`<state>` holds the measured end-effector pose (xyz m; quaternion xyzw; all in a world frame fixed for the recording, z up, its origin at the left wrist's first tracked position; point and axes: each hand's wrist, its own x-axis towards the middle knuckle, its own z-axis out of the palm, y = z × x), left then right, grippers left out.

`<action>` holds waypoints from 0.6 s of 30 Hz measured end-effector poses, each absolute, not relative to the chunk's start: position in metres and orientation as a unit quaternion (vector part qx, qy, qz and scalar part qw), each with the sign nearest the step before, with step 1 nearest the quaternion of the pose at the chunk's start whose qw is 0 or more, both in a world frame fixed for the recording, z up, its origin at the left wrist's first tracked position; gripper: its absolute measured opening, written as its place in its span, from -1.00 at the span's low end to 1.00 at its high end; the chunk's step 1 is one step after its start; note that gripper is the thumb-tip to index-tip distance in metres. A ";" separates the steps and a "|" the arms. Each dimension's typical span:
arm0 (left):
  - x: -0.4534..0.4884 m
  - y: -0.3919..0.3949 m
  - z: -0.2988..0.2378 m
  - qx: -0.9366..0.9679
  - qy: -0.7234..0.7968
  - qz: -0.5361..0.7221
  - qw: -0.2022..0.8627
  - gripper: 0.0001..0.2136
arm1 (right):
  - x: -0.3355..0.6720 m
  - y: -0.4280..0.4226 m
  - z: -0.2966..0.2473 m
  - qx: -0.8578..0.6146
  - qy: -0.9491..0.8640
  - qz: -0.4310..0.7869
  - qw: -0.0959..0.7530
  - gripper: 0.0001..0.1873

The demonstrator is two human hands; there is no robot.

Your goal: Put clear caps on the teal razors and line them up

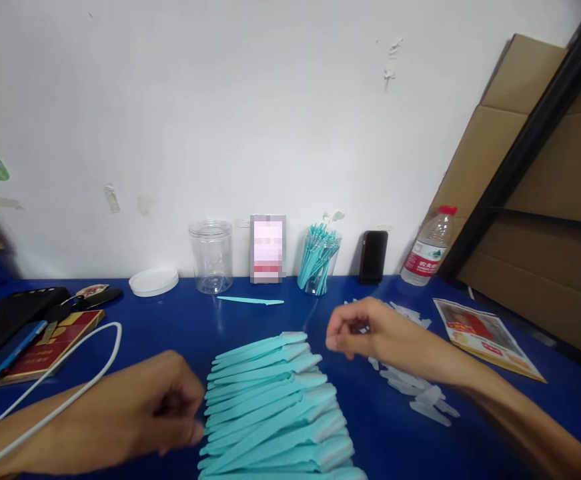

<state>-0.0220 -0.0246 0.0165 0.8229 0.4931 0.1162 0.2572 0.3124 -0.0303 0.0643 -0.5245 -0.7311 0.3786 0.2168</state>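
Note:
A fanned row of several teal plastic razor-like sticks point(275, 400) with clear caps lies on the blue table point(170, 320) in front of me. My left hand point(150, 410) rests at the row's left edge, fingers curled and touching the stick handles. My right hand point(365, 333) hovers just right of the row's far end, fingers pinched together; what they hold, if anything, I cannot make out. Behind and under my right hand lies a scatter of clear plastic caps point(415, 383).
Along the wall stand an empty clear jar point(211, 257), its white lid point(153, 281), a jar of teal sticks point(317, 260), a black phone point(373, 257) and a water bottle point(430, 248). One loose teal stick point(250, 301) lies mid-table. A white cable point(70, 387), dark items and a leaflet point(485, 337) flank me.

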 end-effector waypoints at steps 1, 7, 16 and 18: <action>-0.019 -0.016 0.020 0.832 0.469 0.092 0.282 -0.71 | 0.318 -0.026 0.065 -0.540 -0.725 0.354 0.239 -0.74; -0.029 0.041 -0.017 0.873 0.406 0.270 -0.009 -0.60 | 0.354 -0.003 0.068 -0.639 -0.701 0.167 0.269 -0.72; -0.027 0.060 -0.028 0.900 0.402 0.152 -0.069 -0.48 | 0.339 0.000 0.033 -0.695 -0.718 0.016 0.027 -0.80; -0.024 0.056 -0.024 0.898 0.413 0.139 -0.056 -0.48 | 0.332 0.001 0.026 -0.691 -0.723 -0.012 0.000 -0.80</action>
